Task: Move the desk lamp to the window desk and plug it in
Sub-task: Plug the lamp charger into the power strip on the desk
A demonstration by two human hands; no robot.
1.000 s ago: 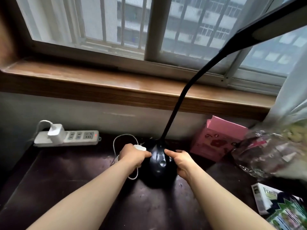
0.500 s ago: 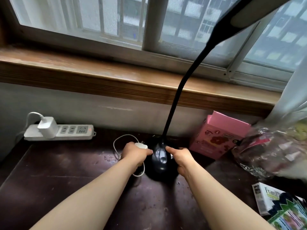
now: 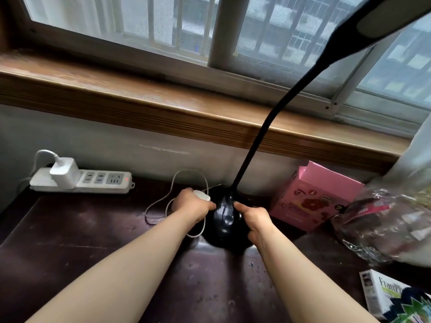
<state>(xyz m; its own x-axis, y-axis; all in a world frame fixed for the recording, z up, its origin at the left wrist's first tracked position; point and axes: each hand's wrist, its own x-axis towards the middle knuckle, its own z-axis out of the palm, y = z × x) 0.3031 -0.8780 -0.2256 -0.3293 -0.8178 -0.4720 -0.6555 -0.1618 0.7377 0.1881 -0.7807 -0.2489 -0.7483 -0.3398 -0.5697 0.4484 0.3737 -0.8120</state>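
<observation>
A black desk lamp stands on the dark desk (image 3: 77, 250) under the window, its round glossy base (image 3: 225, 223) between my hands. Its thin gooseneck (image 3: 263, 134) rises to the lamp head (image 3: 394, 17) at the top right. My left hand (image 3: 192, 206) presses the left side of the base and also holds a small white plug (image 3: 202, 195), whose white cord (image 3: 163, 206) loops behind it. My right hand (image 3: 254, 220) grips the right side of the base. A white power strip (image 3: 93, 181) lies at the back left with a white charger (image 3: 64, 172) in it.
A pink box (image 3: 312, 197) stands right of the lamp against the wall. A crinkled clear plastic bag (image 3: 387, 224) lies at the far right, with a printed carton (image 3: 394, 297) in front of it. A wooden window sill (image 3: 140, 99) runs above the desk.
The lamp base has shifted a little farther back toward the wall with both hands still on it. The view has tilted slightly, so the power strip sits lower left.
</observation>
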